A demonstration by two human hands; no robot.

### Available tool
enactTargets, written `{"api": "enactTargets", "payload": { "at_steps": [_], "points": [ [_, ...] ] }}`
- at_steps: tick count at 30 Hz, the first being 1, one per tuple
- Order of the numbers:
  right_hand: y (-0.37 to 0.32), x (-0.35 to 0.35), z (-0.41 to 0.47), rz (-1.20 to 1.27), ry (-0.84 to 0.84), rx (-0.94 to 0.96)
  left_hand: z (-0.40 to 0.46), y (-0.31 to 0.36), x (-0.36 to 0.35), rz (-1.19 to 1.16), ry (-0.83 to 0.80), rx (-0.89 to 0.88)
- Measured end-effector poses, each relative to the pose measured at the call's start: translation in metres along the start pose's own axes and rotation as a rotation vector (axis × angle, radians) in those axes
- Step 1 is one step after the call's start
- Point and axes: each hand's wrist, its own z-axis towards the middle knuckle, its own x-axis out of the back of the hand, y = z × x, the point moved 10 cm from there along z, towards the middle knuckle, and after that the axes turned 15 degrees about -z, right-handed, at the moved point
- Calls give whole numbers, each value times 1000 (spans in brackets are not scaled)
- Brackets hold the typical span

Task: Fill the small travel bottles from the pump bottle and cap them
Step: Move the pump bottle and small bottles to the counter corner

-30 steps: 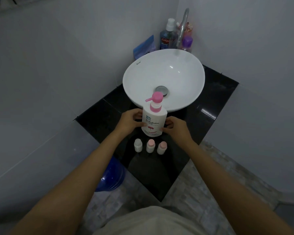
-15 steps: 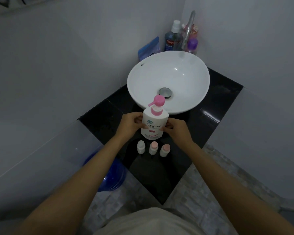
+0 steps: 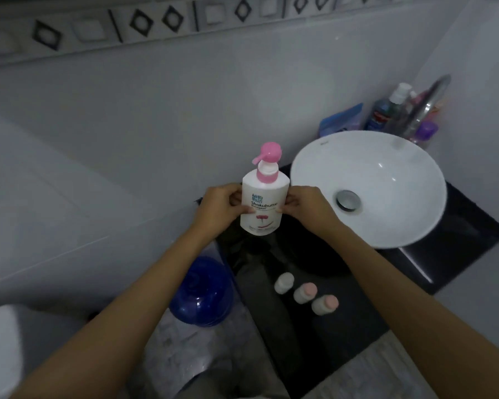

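Right now both hands are on the pump bottle [image 3: 262,203], holding it upright off the black counter [image 3: 470,234]. The left hand [image 3: 218,208] wraps the bottle's left flank and the right hand [image 3: 306,204] its right flank, fingers curled round the sides and thumbs pressed onto the front label, so it is a two-handed clasp with nothing else in either hand. The bottle's long axis runs near vertical, leaning slightly, with the pink pump head [image 3: 268,152] topmost and its nozzle pointing off to the left of the grip.

What matters next is where the three travel bottles [image 3: 305,292] sit: they stand in a short slanted row on the counter, well apart from the grip, below it and back toward the person's body, a little to the right-hand side. All three look to have caps on, one pale, two pink. The right hand seems the nearer of the two to them, I'd say. Both forearms reach forward and converge on the bottle, wrists fairly straight.

My guess is nothing has been filled yet; a small bottle will need uncapping and bringing under that nozzle.
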Motion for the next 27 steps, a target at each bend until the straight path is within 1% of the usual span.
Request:
{"api": "enactTargets", "payload": {
  "at_steps": [5,9,12,19,27],
  "points": [
    [-32,-20,64,13,-94,88,25,-20,43,96,113,36],
    [-40,-41,103,67,-170,94,45,-43,63,115,190,84],
    [-42,-54,123,105,-194,78,55,-56,69,97,229,110],
    [-42,-74,141,136,-225,56,62,-82,72,49,294,173],
    [-37,-72,145,188,-197,26,65,-83,71,16,306,139]
  ]
}}
